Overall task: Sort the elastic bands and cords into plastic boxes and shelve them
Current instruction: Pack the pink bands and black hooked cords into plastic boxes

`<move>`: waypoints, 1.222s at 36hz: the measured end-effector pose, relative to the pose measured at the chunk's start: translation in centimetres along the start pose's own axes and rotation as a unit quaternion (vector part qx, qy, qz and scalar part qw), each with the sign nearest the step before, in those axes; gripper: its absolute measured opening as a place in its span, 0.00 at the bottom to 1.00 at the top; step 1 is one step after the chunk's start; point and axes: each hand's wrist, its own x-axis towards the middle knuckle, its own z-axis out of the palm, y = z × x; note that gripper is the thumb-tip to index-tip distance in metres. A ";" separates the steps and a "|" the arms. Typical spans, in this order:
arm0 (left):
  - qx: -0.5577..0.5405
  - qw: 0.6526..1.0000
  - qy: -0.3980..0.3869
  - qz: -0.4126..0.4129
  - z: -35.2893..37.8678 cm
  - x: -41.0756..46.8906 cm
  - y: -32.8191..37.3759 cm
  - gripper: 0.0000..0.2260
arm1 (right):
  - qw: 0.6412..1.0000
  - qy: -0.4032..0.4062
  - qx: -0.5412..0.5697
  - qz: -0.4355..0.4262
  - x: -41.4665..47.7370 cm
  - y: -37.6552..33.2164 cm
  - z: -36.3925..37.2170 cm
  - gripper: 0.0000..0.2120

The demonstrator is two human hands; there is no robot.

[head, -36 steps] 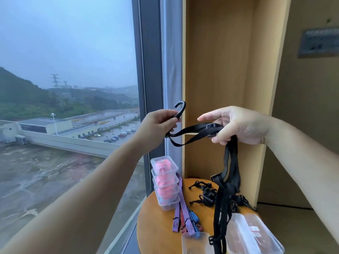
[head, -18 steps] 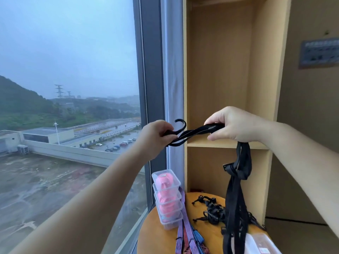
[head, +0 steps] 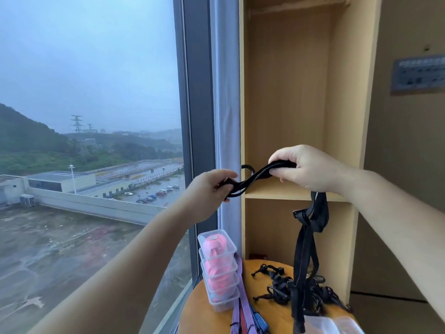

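Shelf (head: 346, 112) stands right behind the bench (head: 199, 309). Black strap (head: 304, 256) is held up over the bench: one end spans the two hands, and the long doubled tail hangs to the bench's front right, in front of a clear box (head: 337, 325). Can't tell whether that box is open. Stack of boxes (head: 218, 268) holding pink bands sits at the bench's left edge, with striped cords (head: 243, 309) just beside it toward the front. Tangle of black cords (head: 277, 284) lies at the bench's back right, touching or close behind the hanging tail.

Step in hand, as I read it: gathering the strap into a bundle small enough to box.
- Fold it hand to hand in even loops.
- Keep the pull light, since elastic may snap back.
- Lift the tail clear of the tangle before it snags.
- Keep the hook (head: 248, 168) outside the bundle so it catches nothing.

Grip:
- Left hand (head: 207, 191), above the bench's left side, has its fingers curled round the strap's end. The hook rises free just past the fingertips.
- Right hand (head: 305, 169), above the bench's middle, is closed in a fist over the folded strap, and the tail drops from under the palm.
- Both grips are closed on the strap and hold nothing else.
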 end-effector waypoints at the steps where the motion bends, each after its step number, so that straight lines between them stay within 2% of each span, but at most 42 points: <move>1: 0.004 1.000 0.012 -0.009 0.0 0.0 -0.1 0.09 | 1.000 -0.006 0.003 0.000 0.0 0.1 0.1 0.06; 4: 0.040 0.999 0.028 -0.003 -0.1 0.0 -0.4 0.05 | 0.999 -0.014 0.029 -0.011 0.1 0.0 0.2 0.05; 10: 0.065 0.998 -0.020 0.000 0.5 -0.3 -0.2 0.12 | 0.996 -0.044 0.066 -0.040 0.7 -0.6 0.6 0.05; 15: 0.094 0.992 -0.066 0.059 1.2 -0.7 0.1 0.16 | 0.998 -0.028 0.056 -0.031 1.9 -0.8 1.2 0.08; 17: 0.068 0.993 -0.061 0.078 1.3 -0.9 0.0 0.15 | 0.998 -0.024 0.064 -0.017 2.2 -0.4 1.3 0.10; 20: -0.042 0.993 -0.028 0.106 1.0 -1.4 -0.4 0.16 | 0.997 -0.023 0.080 -0.001 2.2 0.8 1.5 0.10; 23: -0.170 0.981 0.013 0.088 0.6 -1.7 -0.7 0.16 | 0.992 -0.048 0.114 0.015 1.8 1.7 2.2 0.09; 29: -0.314 0.945 0.078 0.041 1.3 -1.1 -0.7 0.14 | 0.985 -0.055 0.157 0.047 1.6 2.0 5.0 0.16; 36: -0.308 0.931 0.197 0.002 2.2 -0.5 -0.8 0.11 | 0.988 -0.049 0.139 0.053 1.7 1.4 7.1 0.16; 39: -0.255 0.947 0.192 0.038 2.6 -0.4 -0.1 0.11 | 0.984 -0.026 0.171 0.049 2.0 0.7 7.6 0.18; 41: -0.262 0.947 0.176 0.059 2.7 -0.5 0.5 0.12 | 0.976 -0.010 0.212 0.055 2.0 0.2 7.7 0.20; 44: -0.282 0.944 0.153 0.077 2.7 -0.7 0.8 0.16 | 0.967 0.002 0.246 0.070 1.7 -0.5 7.7 0.30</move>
